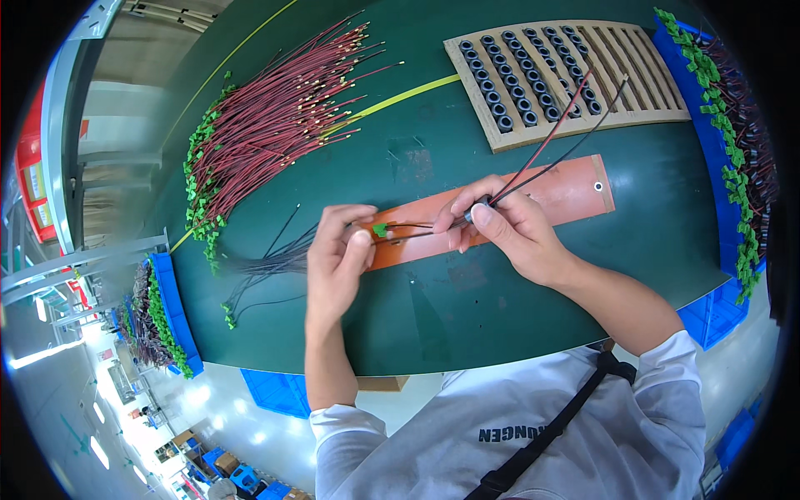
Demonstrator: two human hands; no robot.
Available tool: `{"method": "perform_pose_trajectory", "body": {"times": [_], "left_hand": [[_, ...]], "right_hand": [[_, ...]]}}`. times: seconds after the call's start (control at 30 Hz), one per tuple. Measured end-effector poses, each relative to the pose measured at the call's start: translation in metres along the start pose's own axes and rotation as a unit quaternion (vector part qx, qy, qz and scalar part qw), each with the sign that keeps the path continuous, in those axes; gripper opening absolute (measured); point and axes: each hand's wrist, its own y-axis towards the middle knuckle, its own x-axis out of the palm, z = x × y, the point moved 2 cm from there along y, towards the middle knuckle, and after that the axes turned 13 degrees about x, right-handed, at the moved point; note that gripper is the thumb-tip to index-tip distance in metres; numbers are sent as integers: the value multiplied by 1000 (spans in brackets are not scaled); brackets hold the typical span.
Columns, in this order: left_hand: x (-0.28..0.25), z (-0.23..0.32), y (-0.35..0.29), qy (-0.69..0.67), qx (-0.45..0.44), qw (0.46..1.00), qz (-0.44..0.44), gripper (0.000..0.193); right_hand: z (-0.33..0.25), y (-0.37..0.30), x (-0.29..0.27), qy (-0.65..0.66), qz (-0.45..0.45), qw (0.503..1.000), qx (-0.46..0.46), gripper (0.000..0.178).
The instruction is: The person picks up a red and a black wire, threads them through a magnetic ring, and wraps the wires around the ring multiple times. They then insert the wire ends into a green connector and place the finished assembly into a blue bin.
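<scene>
My right hand is closed on a black ferrite ring, pinched between thumb and fingers. Through or along the ring runs a red and black wire pair, its free ends pointing up and to the right. Black leads pass from the ring toward a small green connector beside my left fingertips. My left hand has its fingers curled and the thumb pressed in, gripping the connector end of the wires. Both hands are above an orange-brown strip on the green table.
A large bundle of red wires with green connectors lies far left. Loose black wires are left of my left hand. A wooden rack holds rows of ferrite rings at the far right. Blue bins of wired connectors flank the table.
</scene>
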Motion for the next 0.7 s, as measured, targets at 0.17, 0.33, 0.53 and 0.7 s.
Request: {"method": "perform_pose_trajectory", "body": {"times": [0.17, 0.33, 0.53, 0.7], "left_hand": [[-24, 9, -1, -53, 28, 996, -66, 36], [-34, 2, -2, -83, 32, 996, -32, 28], [-27, 8, 0, 37, 32, 994, -96, 30], [-26, 3, -5, -8, -43, 998, -39, 18]], "right_hand": [[-1, 1, 0, -5, 6, 1000, 3, 25], [1, 2, -1, 0, -2, 1000, -3, 25], [2, 2, -1, -4, -3, 1000, -19, 24], [2, 1, 0, -5, -3, 1000, -25, 23]]}}
